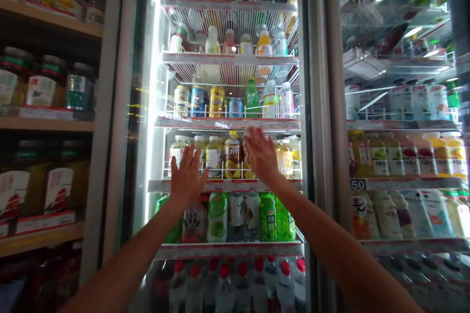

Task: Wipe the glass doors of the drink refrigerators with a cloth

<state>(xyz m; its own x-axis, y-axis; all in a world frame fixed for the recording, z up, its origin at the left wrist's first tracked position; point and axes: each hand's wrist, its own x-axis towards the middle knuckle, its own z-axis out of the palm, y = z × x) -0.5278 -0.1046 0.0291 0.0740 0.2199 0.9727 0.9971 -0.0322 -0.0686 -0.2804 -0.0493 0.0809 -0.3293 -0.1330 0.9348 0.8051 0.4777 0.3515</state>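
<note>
My left hand (186,176) is raised in front of a lit drinks fridge, fingers spread and nothing in them. Behind it are pale-labelled bottles on the fourth shelf from the top. My right hand (261,156) reaches up at the same shelf, a little blurred, its fingers stretched out and no held thing visible. Nearest to it is a dark tea bottle (232,154) with a yellow cap, standing between the two hands. Part of the bottle row is hidden by my right hand. Whether either hand touches anything, I cannot tell.
Green bottles (218,217) fill the shelf below, with red-capped bottles (224,286) at the bottom. Cans (216,101) stand on the shelf above. A metal door frame (323,107) borders the right side. Jars (46,80) line wooden shelves at left.
</note>
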